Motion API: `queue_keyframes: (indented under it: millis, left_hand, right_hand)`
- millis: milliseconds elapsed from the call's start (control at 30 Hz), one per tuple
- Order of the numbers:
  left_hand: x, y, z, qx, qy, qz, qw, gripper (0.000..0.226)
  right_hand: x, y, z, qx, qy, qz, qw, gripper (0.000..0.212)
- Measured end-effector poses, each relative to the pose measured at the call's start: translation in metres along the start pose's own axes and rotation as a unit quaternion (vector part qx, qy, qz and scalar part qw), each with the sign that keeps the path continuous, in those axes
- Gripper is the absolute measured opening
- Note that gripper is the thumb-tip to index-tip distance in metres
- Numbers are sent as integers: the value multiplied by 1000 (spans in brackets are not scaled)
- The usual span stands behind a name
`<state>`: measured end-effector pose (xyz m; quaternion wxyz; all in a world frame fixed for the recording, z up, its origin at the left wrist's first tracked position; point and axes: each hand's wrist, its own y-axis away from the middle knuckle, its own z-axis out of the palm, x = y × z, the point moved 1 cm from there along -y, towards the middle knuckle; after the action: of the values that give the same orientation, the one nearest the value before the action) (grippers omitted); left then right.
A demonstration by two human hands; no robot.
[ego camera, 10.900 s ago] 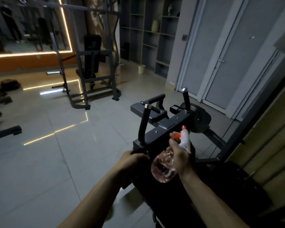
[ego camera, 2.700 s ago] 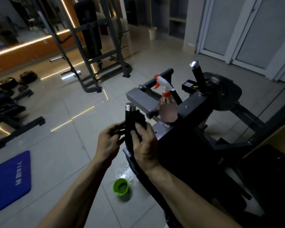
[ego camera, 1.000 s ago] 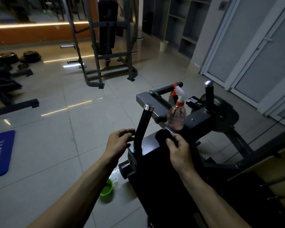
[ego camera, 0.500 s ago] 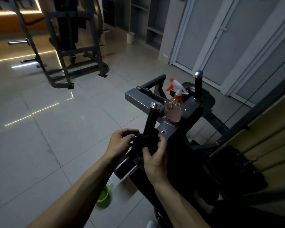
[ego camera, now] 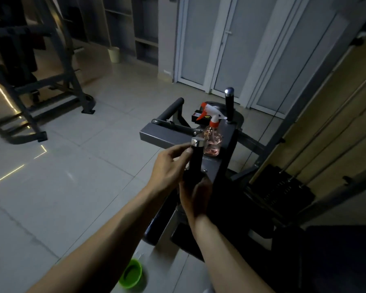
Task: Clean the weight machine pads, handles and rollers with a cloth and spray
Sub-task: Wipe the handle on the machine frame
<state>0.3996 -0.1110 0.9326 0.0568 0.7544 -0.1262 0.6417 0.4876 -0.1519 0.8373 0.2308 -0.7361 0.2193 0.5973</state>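
Note:
The dark weight machine (ego camera: 224, 166) stands in front of me with two upright black handles capped in chrome. My left hand (ego camera: 169, 166) pinches the near handle (ego camera: 195, 157) just below its cap with thumb and fingertips. Lower down, my right hand (ego camera: 195, 197) grips a dark cloth (ego camera: 189, 178) wrapped round the base of that handle; the cloth is hard to make out in the dim light. The far handle (ego camera: 229, 104) stands free. A clear spray bottle (ego camera: 212, 140) with a red and white trigger rests upright on the machine's frame between the handles.
A green cup (ego camera: 131, 273) lies on the tiled floor under my left forearm. The weight stack (ego camera: 283, 187) and guide rods stand at the right. Another grey exercise frame (ego camera: 51, 85) is at the far left, a pale bin (ego camera: 114, 55) by the shelves.
My left hand has slid up the near handle to just under its cap. My right hand stays low on the handle with the cloth. The view has swung to the right.

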Motion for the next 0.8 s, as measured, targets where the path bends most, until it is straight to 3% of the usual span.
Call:
queue_keyframes:
  millis: [100, 167, 233, 300, 367, 400, 467, 533, 600, 667, 733, 800]
  left_hand:
    - [14, -15, 9, -20, -4, 34, 999, 15]
    - [13, -21, 9, -34, -12, 47, 998, 17]
    - [12, -23, 5, -48, -35, 57, 997, 22]
    - [12, -24, 3, -59, -52, 58, 995, 25]
    - [14, -23, 2, -62, -56, 63, 994, 25]
    - [13, -23, 3, -60, -55, 63, 995, 25]
    - [12, -23, 4, -60, -52, 61, 995, 26]
    - [11, -22, 4, -60, -54, 60, 995, 25]
    - [13, -21, 4, -65, -58, 51, 995, 24]
    - [15, -24, 3, -72, -58, 48, 995, 25]
    - [18, -25, 2, -78, -57, 48, 994, 26]
    - [18, -23, 2, -80, -47, 34, 995, 25]
  right_hand:
    - [-2, -24, -16, -157, -48, 50, 985, 7]
    - [-9, -41, -33, -286, -59, 109, 950, 19]
    - [-13, -48, -42, -350, -74, 151, 921, 20]
    - [-9, -40, -35, -302, -56, 132, 943, 30]
    - [-3, -22, -15, -153, 83, 38, 984, 34]
    - [-3, -10, -4, -69, 137, 0, 988, 41]
    - [-7, 11, 15, 84, 128, -37, 988, 52]
    - [-7, 20, 21, 145, 114, -72, 980, 52]
    - [-5, 13, 12, 64, 108, -22, 992, 52]
    - [-4, -12, -10, -115, 131, 36, 984, 41]
    - [-14, -32, -36, -283, 23, 116, 952, 31]
    - [-29, -36, -54, -354, -127, 190, 907, 34]
